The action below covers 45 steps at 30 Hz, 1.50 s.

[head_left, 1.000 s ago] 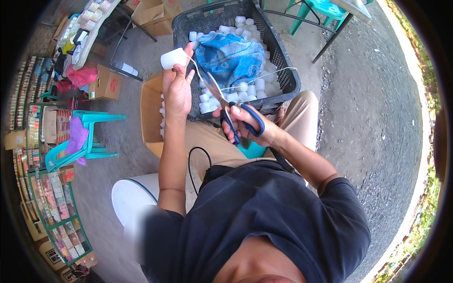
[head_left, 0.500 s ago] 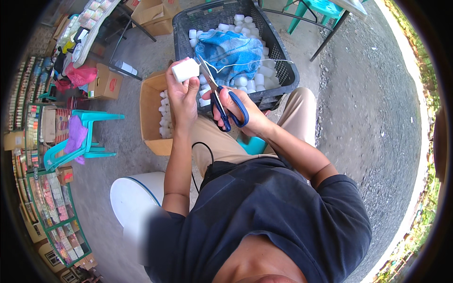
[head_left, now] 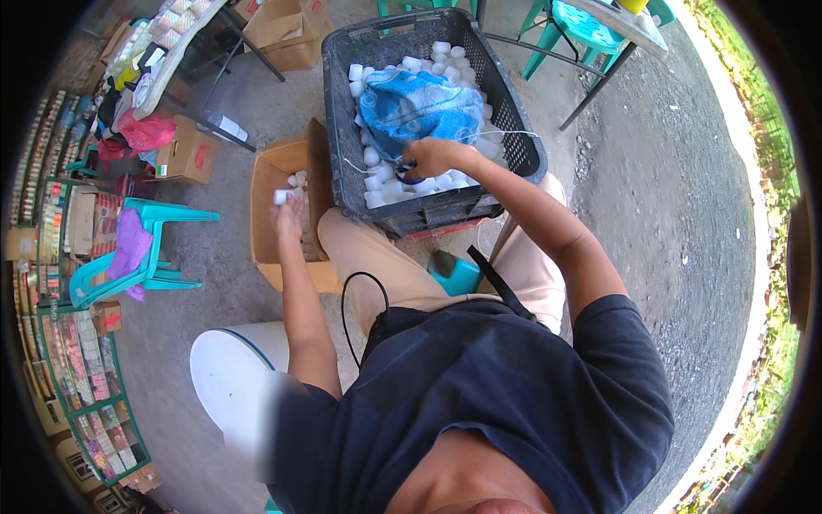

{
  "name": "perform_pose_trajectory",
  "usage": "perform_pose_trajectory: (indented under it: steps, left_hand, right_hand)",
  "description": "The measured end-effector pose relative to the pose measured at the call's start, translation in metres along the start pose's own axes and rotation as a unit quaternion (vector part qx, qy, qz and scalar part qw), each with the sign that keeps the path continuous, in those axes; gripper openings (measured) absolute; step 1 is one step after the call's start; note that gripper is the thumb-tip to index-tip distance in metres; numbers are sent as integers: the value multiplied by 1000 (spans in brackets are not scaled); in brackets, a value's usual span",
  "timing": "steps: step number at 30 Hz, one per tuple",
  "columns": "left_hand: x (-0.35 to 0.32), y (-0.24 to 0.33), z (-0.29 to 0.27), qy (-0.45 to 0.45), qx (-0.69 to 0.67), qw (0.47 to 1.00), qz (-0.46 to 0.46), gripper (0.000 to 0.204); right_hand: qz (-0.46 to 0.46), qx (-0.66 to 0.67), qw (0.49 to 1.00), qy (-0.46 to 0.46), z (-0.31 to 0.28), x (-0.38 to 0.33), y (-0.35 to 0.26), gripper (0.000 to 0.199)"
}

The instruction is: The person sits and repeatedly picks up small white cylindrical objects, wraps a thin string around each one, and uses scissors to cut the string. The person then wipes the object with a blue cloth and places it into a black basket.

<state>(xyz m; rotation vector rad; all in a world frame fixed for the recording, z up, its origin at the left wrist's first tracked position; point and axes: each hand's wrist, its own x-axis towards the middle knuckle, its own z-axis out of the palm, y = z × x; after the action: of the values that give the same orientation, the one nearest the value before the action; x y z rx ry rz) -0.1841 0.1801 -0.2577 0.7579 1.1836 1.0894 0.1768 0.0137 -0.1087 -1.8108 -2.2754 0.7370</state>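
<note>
Scissors [head_left: 412, 180] are gripped by the right hand [head_left: 440, 157] over the crate [head_left: 402, 224]. White roll [head_left: 282, 197] is now lowered into the left carton [head_left: 312, 276], so cutting seems paused; grip of the left hand [head_left: 290, 223] cannot be told.

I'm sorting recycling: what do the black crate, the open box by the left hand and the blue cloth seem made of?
Black crate: probably moulded plastic, dull; regular holes pierce its wall.
Box: likely matte cardboard, plain brown with thin flaps.
Blue cloth: soft, matte fabric, perhaps towelling, draping in loose folds.
</note>
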Motion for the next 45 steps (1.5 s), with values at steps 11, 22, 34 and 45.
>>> perform_pose_trajectory:
  steps: [11,22,34,45]
  left_hand:
    - [-3,-104,-101,125,431,891,-76,29]
    - [-43,25,63,35,234,952,192,23]
    - [-145,-12,274,-489,636,448,395,43]
    - [-124,-29,285,-528,599,524,298,57]
  right_hand:
    - [161,144,892,398,-38,12,94,21]
    - [389,87,892,213,-21,-4,132,54]
    - [-343,852,308,247,-108,-30,90,38]
    - [-92,791,548,256,-66,-26,99,21]
